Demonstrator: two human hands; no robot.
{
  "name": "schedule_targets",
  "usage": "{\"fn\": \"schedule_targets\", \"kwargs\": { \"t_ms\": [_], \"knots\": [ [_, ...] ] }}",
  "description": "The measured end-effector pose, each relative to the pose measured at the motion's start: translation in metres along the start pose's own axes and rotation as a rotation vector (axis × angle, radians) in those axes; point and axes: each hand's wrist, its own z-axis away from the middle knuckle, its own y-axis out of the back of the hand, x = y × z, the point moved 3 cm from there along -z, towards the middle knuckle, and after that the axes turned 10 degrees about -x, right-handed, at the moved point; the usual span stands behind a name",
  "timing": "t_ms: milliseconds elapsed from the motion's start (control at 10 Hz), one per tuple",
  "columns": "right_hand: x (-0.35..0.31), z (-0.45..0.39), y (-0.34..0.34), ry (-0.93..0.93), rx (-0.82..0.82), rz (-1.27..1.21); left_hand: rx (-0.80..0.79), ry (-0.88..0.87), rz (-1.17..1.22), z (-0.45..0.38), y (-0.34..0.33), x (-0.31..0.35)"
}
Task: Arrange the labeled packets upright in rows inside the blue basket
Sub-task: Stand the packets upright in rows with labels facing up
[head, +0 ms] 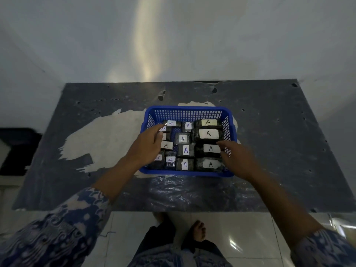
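Note:
A blue mesh basket (pixel 187 111) sits in the middle of the table. Inside it stand several dark packets with white labels marked "A", in rough rows; a large one (pixel 208 134) is at the right, a smaller one (pixel 185 150) in the middle. My left hand (pixel 147 145) reaches over the basket's left side, fingers curled over the left-column packets and touching them. My right hand (pixel 238 158) hovers over the right rim, fingers spread, fingertips near a right-column packet (pixel 211 149). Neither hand clearly grips anything.
The table (pixel 279 141) has a dark, scuffed top with a worn pale patch (pixel 107 135) left of the basket. Crinkled clear plastic (pixel 192 191) lies in front of the basket. A white wall rises behind. My feet stand on white tiles below.

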Motion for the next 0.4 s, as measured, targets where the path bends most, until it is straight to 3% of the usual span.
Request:
{"fn": "schedule_targets", "kwargs": {
  "t_ms": [400],
  "knots": [
    [-0.046, 0.018, -0.003, 0.018, -0.045, 0.169, 0.030, 0.024, -0.133, 0.040, 0.008, 0.015]
  ]
}}
